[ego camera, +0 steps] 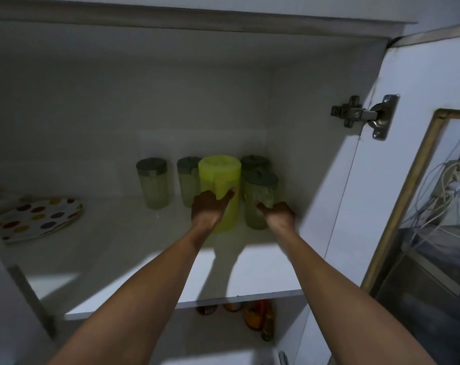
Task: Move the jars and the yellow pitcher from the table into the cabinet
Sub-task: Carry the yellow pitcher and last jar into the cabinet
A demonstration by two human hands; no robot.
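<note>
— Where is the yellow pitcher (221,191)?

— Upright on the cabinet shelf (134,248), among four lidded jars. My left hand (210,206) lies against its front, fingers loose, not gripping.

— The other?

— My right hand (277,213) touches the nearest jar (259,200), fingers curled, not wrapped round.

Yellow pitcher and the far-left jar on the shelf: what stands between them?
In the head view, one more grey-lidded jar stands between the yellow pitcher and the far-left jar, partly hidden behind the pitcher.
</note>
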